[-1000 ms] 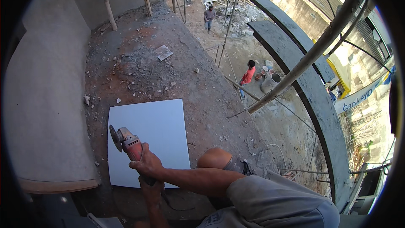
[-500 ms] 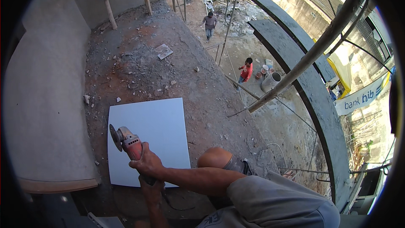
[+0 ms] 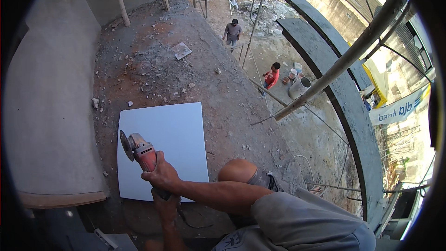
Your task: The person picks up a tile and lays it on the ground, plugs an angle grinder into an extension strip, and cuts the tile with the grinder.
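A red angle grinder point(image 3: 147, 156) with a grey metal head is held over a white square panel point(image 3: 183, 128), which looks like a tile. Its round disc point(image 3: 126, 145) stands on edge near the panel's left side; I cannot tell whether it touches. My right hand point(image 3: 162, 174) is closed around the red body, the forearm coming in from the right. Just below, my left hand point(image 3: 166, 203) is closed on the dark rear end, its fingers partly hidden. A dark cord point(image 3: 193, 225) trails from the grinder's rear.
Rubble point(image 3: 153, 72) and a flat broken slab point(image 3: 181, 50) lie beyond the panel. A plastered wall point(image 3: 55, 111) stands at left. The floor ends at right, where a pole point(image 3: 344, 65) slants across. Two people, one in red point(image 3: 271, 76), one in grey point(image 3: 232, 31), stand on lower ground.
The grinder and both hands keep nearly the same place over the panel. The view has shifted slightly. The person in grey below has come nearer.
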